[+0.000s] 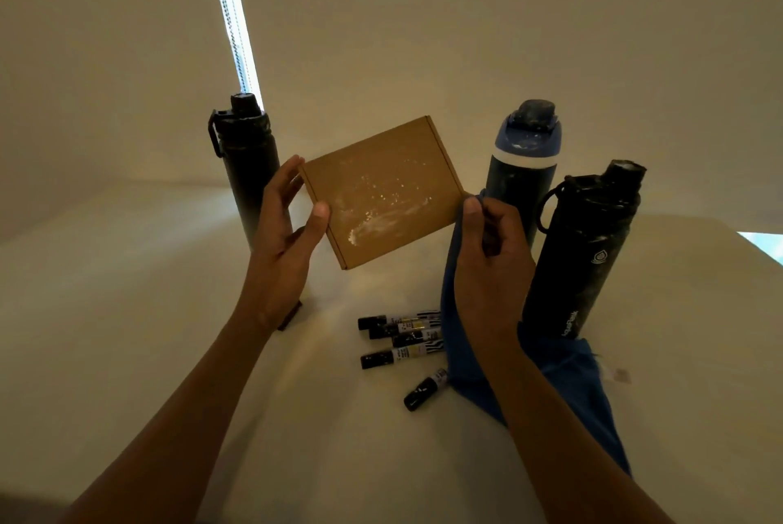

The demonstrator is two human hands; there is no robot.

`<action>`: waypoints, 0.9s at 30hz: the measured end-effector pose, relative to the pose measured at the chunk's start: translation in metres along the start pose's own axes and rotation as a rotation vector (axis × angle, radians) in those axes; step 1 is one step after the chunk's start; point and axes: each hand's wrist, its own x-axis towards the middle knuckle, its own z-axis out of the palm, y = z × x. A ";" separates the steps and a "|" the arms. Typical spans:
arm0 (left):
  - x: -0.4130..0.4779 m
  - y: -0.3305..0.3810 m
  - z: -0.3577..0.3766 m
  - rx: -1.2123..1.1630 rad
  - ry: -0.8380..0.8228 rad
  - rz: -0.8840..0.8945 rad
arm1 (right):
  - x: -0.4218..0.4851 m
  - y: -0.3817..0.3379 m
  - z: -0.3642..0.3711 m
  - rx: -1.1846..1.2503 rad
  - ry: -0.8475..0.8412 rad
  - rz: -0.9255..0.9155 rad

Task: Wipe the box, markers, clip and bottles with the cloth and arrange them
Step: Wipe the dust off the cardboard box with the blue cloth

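Observation:
My left hand grips a flat brown cardboard box by its left edge, held above the table with white dusty smears on its face. At the box's right corner, my right hand grips a blue cloth that hangs down onto the table. Several black markers lie on the table below the box. Three dusty bottles stand upright: a black one at the left, a blue-lidded one behind my right hand, and a black one at the right. A small dark clip peeks out under my left wrist.
The white table meets a plain wall behind the bottles. A bright strip of window blind runs down the wall above the left bottle. The table's right edge shows at the far right.

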 end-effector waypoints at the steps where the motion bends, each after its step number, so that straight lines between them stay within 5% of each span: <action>1: 0.000 0.001 0.000 -0.025 0.006 -0.024 | 0.000 0.000 0.000 0.010 -0.001 0.005; 18: 0.018 -0.002 0.020 -0.349 0.044 -0.391 | -0.004 -0.004 -0.002 0.010 -0.024 -0.060; 27: 0.025 -0.012 0.014 -0.412 0.116 -0.332 | -0.015 -0.001 0.008 -0.291 -0.097 -0.214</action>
